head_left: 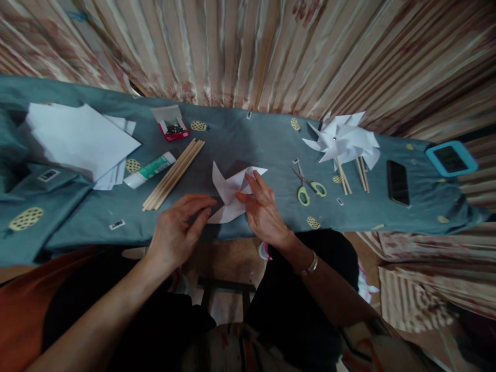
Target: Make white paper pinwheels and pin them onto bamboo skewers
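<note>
Your right hand [265, 212] comes in from four o'clock, thumb and fingers bent onto the folded right side of the white paper pinwheel [228, 188], gripping it there. At eight o'clock your left hand [176, 227] has thumb and forefinger nearly together beside the paper's left edge (you cannot tell from this view whether anything is pinched between them). The paper lies in front of you on the green tablecloth [263, 139], near its close edge, with pointed corners sticking out.

Taking that paper as the clock's centre, you have wooden sticks [174, 175] between nine and ten, and a green-and-white tube [151, 171] just beyond them. Further out, toward ten, lie loose white sheets [81, 139]. Between ten and eleven stands a red box [177, 136], lid up, small metal pieces inside. Scissors [304, 181] rest at three, blades parted; assembled pinwheels [341, 137] lie at two, and a dark phone [398, 182] sits farther out at three.
</note>
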`<state>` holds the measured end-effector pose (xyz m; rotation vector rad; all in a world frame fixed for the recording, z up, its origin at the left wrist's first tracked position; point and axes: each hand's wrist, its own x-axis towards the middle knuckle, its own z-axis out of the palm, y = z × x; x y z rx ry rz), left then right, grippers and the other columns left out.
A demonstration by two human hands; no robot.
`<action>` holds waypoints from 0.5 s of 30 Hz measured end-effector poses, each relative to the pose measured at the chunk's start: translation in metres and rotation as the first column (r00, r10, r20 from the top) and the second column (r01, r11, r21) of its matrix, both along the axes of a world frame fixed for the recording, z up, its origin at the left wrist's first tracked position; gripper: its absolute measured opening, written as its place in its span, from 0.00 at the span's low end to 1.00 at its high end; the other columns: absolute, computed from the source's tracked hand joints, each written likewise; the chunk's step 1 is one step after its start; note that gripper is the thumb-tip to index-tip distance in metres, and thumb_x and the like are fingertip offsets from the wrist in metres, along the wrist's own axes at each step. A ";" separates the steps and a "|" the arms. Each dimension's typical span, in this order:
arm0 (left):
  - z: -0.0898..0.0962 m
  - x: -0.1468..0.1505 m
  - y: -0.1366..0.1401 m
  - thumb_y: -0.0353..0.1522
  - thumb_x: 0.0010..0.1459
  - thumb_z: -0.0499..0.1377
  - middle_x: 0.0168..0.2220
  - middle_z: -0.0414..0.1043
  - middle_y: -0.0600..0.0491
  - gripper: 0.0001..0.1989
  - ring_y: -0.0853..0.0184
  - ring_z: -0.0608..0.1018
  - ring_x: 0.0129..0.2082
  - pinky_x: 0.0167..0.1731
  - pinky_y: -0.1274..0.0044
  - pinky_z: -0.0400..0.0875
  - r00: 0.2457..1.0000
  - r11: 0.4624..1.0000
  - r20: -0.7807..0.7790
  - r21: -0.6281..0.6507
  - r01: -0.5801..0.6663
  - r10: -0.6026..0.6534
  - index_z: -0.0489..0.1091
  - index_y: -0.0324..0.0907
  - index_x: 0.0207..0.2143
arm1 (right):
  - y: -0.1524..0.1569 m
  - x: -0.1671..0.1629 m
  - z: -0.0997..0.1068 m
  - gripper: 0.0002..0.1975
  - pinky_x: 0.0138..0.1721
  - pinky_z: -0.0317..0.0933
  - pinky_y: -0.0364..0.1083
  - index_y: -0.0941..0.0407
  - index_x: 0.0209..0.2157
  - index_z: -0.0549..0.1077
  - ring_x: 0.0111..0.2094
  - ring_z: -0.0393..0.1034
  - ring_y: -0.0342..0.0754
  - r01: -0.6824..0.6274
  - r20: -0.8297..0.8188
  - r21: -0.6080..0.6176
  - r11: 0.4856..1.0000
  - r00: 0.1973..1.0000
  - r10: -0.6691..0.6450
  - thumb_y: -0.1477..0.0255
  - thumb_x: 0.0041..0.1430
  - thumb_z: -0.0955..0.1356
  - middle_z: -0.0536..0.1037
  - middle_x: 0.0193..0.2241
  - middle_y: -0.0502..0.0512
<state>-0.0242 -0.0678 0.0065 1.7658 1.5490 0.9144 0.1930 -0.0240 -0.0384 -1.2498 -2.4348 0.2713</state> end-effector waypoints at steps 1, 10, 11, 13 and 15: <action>0.001 -0.003 0.001 0.35 0.62 0.54 0.43 0.78 0.52 0.12 0.61 0.79 0.44 0.47 0.71 0.73 1.000 1.000 -0.002 0.005 -0.025 0.025 0.77 0.45 0.41 | -0.001 0.000 0.000 0.18 0.64 0.52 0.61 0.57 0.49 0.75 0.71 0.41 0.60 0.000 0.004 0.004 1.000 1.000 0.000 0.78 0.64 0.59 0.56 0.67 0.60; 0.009 -0.022 0.007 0.35 0.64 0.55 0.46 0.75 0.58 0.10 0.61 0.76 0.48 0.52 0.69 0.68 0.989 0.989 0.010 -0.019 -0.145 0.145 0.75 0.50 0.42 | -0.007 0.001 0.004 0.26 0.63 0.49 0.66 0.56 0.55 0.69 0.71 0.36 0.62 -0.032 -0.011 -0.050 0.998 0.999 0.031 0.77 0.52 0.64 0.51 0.69 0.63; 0.009 -0.022 0.007 0.36 0.63 0.55 0.45 0.76 0.58 0.09 0.61 0.76 0.48 0.52 0.69 0.69 0.989 0.989 0.017 -0.023 -0.146 0.146 0.75 0.50 0.42 | -0.007 0.001 0.004 0.26 0.63 0.48 0.66 0.56 0.55 0.69 0.71 0.36 0.62 -0.025 -0.012 -0.051 0.998 1.000 0.024 0.76 0.52 0.65 0.51 0.69 0.63; 0.007 -0.023 0.006 0.36 0.62 0.57 0.45 0.76 0.56 0.09 0.60 0.76 0.47 0.52 0.70 0.69 0.989 0.989 0.032 -0.029 -0.143 0.144 0.76 0.50 0.41 | -0.006 -0.001 0.003 0.25 0.64 0.46 0.66 0.56 0.54 0.70 0.71 0.37 0.61 -0.010 -0.016 -0.044 0.999 1.000 0.009 0.76 0.53 0.65 0.52 0.69 0.63; 0.004 -0.023 0.007 0.36 0.61 0.58 0.44 0.77 0.55 0.08 0.60 0.76 0.47 0.51 0.70 0.69 0.987 0.988 0.063 -0.052 -0.145 0.148 0.76 0.50 0.40 | -0.005 -0.002 0.001 0.23 0.65 0.44 0.65 0.55 0.53 0.71 0.71 0.37 0.60 -0.003 -0.016 -0.027 1.000 1.000 0.002 0.75 0.54 0.65 0.54 0.69 0.61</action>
